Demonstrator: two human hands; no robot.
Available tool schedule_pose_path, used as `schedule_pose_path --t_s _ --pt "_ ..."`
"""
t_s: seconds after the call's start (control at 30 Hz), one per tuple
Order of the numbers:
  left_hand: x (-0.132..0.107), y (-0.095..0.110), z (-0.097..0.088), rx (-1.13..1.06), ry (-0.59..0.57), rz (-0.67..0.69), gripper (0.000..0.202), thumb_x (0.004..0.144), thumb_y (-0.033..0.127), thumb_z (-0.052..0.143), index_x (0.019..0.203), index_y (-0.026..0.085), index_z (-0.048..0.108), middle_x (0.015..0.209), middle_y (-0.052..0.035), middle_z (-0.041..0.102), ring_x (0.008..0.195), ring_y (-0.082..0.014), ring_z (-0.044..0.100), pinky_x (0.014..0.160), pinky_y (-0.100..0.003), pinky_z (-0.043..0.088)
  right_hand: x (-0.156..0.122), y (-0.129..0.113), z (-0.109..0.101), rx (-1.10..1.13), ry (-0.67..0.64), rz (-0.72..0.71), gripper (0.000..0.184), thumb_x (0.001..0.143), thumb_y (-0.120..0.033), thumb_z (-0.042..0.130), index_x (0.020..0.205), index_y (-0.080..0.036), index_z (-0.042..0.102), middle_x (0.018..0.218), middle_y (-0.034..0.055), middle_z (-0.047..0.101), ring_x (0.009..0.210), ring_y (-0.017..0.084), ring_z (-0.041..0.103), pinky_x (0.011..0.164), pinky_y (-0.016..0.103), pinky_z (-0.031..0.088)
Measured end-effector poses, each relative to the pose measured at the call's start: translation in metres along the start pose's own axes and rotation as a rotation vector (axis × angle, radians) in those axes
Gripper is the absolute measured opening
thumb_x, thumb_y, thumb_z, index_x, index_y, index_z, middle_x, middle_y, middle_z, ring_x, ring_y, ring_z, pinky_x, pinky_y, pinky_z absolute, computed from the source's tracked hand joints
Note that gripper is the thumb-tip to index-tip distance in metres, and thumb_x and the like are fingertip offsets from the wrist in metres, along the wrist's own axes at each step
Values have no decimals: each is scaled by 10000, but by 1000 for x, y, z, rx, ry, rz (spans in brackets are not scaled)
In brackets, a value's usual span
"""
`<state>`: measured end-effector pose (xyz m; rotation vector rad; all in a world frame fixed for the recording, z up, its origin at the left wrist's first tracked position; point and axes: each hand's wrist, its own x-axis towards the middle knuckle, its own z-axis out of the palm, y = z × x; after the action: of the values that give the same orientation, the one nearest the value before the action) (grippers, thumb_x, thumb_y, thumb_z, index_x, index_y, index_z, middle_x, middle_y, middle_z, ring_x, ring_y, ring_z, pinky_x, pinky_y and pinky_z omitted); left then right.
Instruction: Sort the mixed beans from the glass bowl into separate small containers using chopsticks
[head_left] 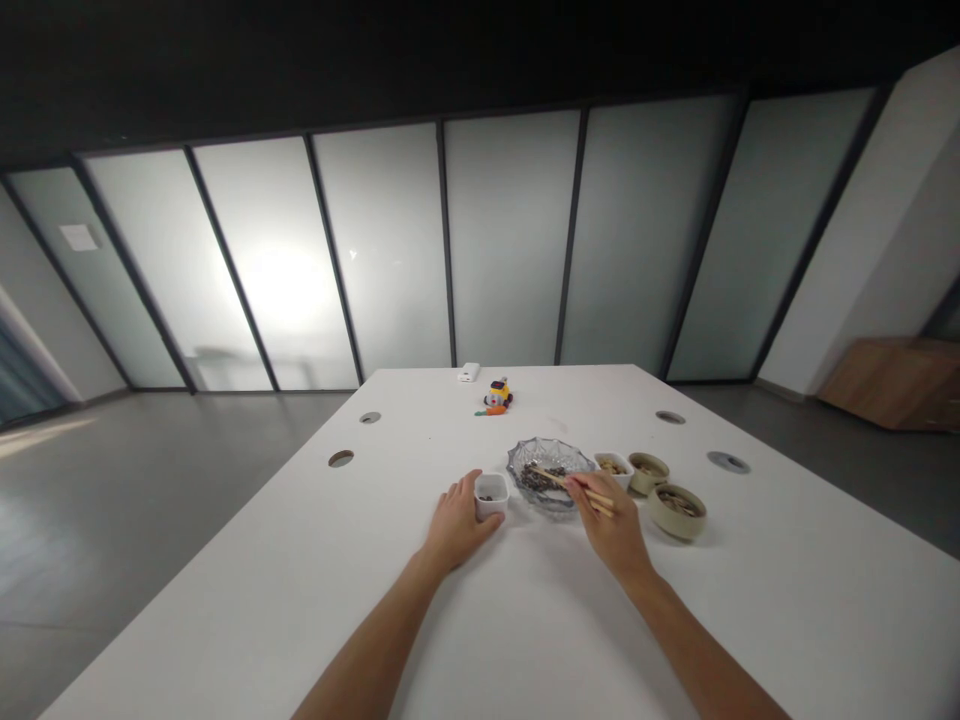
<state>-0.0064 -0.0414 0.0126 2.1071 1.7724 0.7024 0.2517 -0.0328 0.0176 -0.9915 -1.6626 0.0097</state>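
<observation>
My left hand (459, 520) is closed around the side of a small white square cup (491, 508), which stands on the table with a few dark bits in it. In my right hand (613, 530) is a pair of wooden chopsticks (600, 500). Their tips reach into a clear cut-glass bowl (551, 505), among a heap of small dark pieces (536, 477) too small to name. Just right of the glass bowl stands another white cup (621, 478) with yellowish pieces, partly hidden behind my right hand.
Two olive-beige round bowls (679, 525) with contents stand at the right. Farther back on the white table (315, 610) are a yellow toy vehicle (498, 393), an orange carrot-shaped item (493, 411) and a white box-like object (469, 372). Round holes (341, 458) pierce the tabletop.
</observation>
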Motion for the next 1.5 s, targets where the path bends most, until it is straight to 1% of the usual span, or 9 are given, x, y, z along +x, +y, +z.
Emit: schedule_pose_path --t_s 0.23,0.37,0.5,0.67,0.93,1.17,1.37,1.5 --pt "0 1 0 -6 19 8 752 849 448 659 1514 209 401 1502 -100 558 1354 -255 528 1120 -339 367 1 -5 -1 27 9 -12 248 1022 -391 558 939 -217 714 873 64 709 814 215 683 757 363 572" --pt "-1 2 0 -5 8 -11 755 850 446 665 1519 219 400 1521 -93 544 1364 -255 525 1132 -335 362 1 -7 -1 20 16 10 284 1034 -410 522 913 -225 700 857 58 712 825 219 681 763 367 569" --pt "-1 2 0 -6 14 -5 737 853 439 663 1512 235 403 1511 -81 554 1352 -257 539 1128 -340 374 -2 -7 2 17 4 28 319 1038 -442 508 887 -223 684 841 56 703 800 214 676 725 356 564" --pt "-1 1 1 -15 18 3 734 846 430 670 1504 236 407 1504 -81 560 1341 -253 547 1123 -336 375 -4 -6 5 36 -3 -5 299 1035 -398 521 870 -218 694 846 59 686 804 211 673 737 348 563" --pt "-2 1 1 -41 39 27 719 843 430 672 1484 224 422 1470 -84 584 1321 -255 559 1105 -338 385 -5 -7 4 31 -5 22 301 1039 -399 510 886 -219 698 851 60 683 809 217 673 733 354 560" --pt "-2 0 2 -41 45 24 722 840 417 675 1487 228 418 1467 -82 584 1312 -263 563 1098 -339 387 -4 -10 3 41 44 15 292 1036 -370 524 876 -212 711 855 63 692 806 211 678 743 354 560" --pt "-1 1 1 -22 14 14 728 844 410 666 1497 223 405 1471 -95 581 1323 -259 555 1094 -333 384 -1 -15 2 37 62 -12 300 1034 -372 525 860 -214 711 836 59 684 780 206 675 715 341 551" --pt "-1 1 0 -31 25 23 716 839 415 666 1483 220 421 1468 -91 583 1314 -264 559 1080 -338 393 2 -19 -2 38 95 -14 272 1031 -342 537 868 -217 715 838 54 692 789 201 678 733 338 551"
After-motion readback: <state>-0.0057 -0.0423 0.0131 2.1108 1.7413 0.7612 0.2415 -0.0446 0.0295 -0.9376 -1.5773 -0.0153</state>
